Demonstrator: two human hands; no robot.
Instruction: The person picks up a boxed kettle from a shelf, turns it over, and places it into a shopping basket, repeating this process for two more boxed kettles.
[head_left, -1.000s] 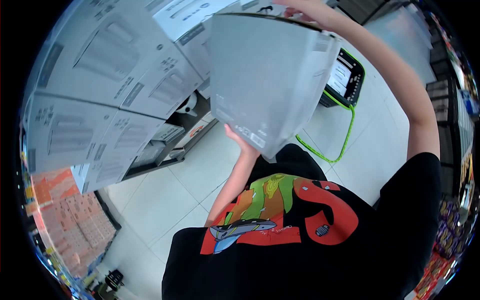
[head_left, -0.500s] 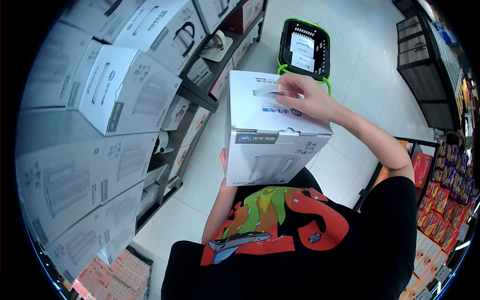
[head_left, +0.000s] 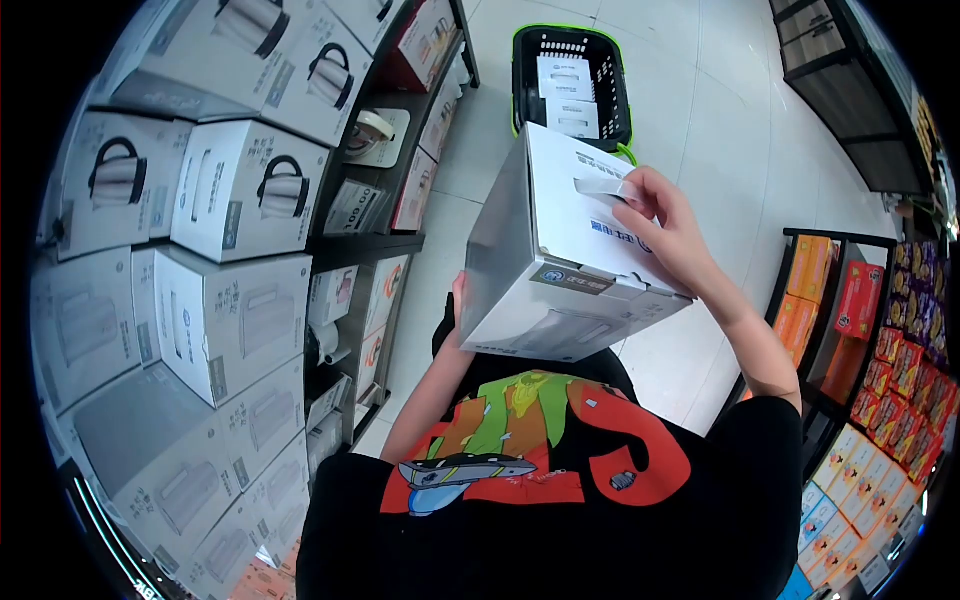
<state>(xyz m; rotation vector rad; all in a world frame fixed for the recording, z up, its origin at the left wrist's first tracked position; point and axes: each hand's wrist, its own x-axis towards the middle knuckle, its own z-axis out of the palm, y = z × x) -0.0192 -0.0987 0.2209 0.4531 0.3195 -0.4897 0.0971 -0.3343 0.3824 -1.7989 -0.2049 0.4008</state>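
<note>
A white cardboard kettle box [head_left: 588, 200], with a kettle picture on its front, is tilted in front of my body. My right hand [head_left: 662, 218] is closed around the white carry handle [head_left: 606, 187], which is pulled up in a loop from the top face. Low on the box's left side, my left hand [head_left: 459, 300] supports it. Only part of that hand shows; its other fingers are hidden behind the box. The far end of the box overlaps the near edge of a black shopping basket [head_left: 518, 95] with a green rim, standing on the floor.
White cartons [head_left: 570, 88] lie in the basket. More kettle boxes [head_left: 255, 310] are stacked to the left beside a dark shelf [head_left: 365, 245]. At right, a rack [head_left: 840, 240] holds orange and red packages. Tiled floor [head_left: 680, 90] runs between them.
The kettle box has turned and tilted, showing more of its left side. Its handle strap is pulled higher in my right hand. The view has shifted, bringing more stacked boxes in at left.
</note>
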